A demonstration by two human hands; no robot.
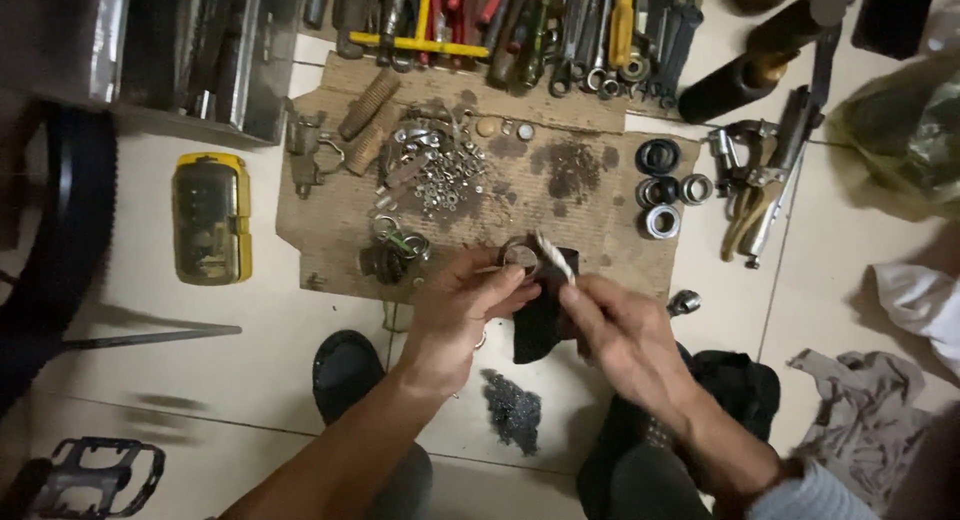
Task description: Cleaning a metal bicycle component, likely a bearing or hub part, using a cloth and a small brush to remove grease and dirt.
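A pale tiled floor (250,370) carries a stained sheet of cardboard (600,195) strewn with small nuts (450,170) and bearing rings (660,190). Beside it on the tiles lie a yellow case (210,217), a row of hand tools (520,25), a bicycle pedal (95,472) and grey rags (860,410).

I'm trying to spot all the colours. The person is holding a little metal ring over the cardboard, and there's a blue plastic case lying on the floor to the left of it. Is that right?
Almost. The case is yellow, not blue. The head view shows it on the floor left of the cardboard. The rest holds: the left hand holds a small metal ring over the cardboard's near edge, with the right hand beside it.
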